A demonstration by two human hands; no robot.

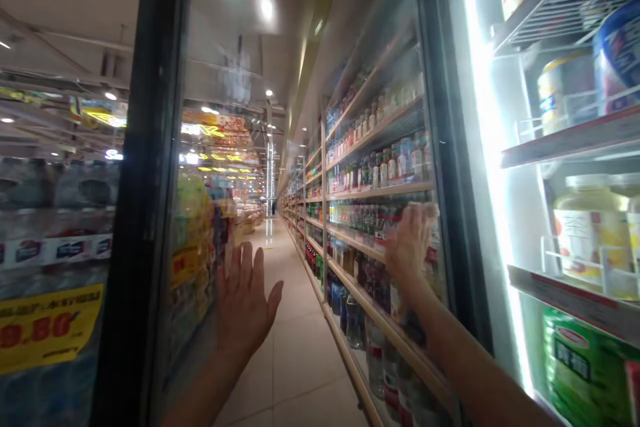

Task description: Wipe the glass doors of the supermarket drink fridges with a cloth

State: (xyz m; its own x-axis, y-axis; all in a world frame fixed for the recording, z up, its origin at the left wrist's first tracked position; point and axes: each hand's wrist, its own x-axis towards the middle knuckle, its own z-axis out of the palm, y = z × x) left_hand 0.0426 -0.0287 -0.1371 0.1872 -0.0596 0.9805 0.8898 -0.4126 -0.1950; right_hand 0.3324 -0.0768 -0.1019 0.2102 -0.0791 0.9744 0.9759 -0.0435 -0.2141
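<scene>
A glass cooler door point(293, 167) with dark frame edges stands swung out in front of me. My left hand point(245, 297) is raised at the lower left of the pane, fingers spread and palm towards the glass. Farther right and a little higher, my right hand point(410, 247) reaches to the same pane with its fingers stretched up; motion smears it. Neither hand shows anything held. Whether each palm presses on the glass or hovers just short of it, I cannot tell. Rows of bottles and a tiled aisle appear in the pane.
At the right, the lit cooler shelves point(575, 140) hold a tea bottle point(580, 230), a can point(555, 97) and a green package point(580, 363). Packs of bottled water point(55, 213) stand stacked at the left behind a yellow price sign point(50, 327). The door's dark frame point(145, 187) rises between.
</scene>
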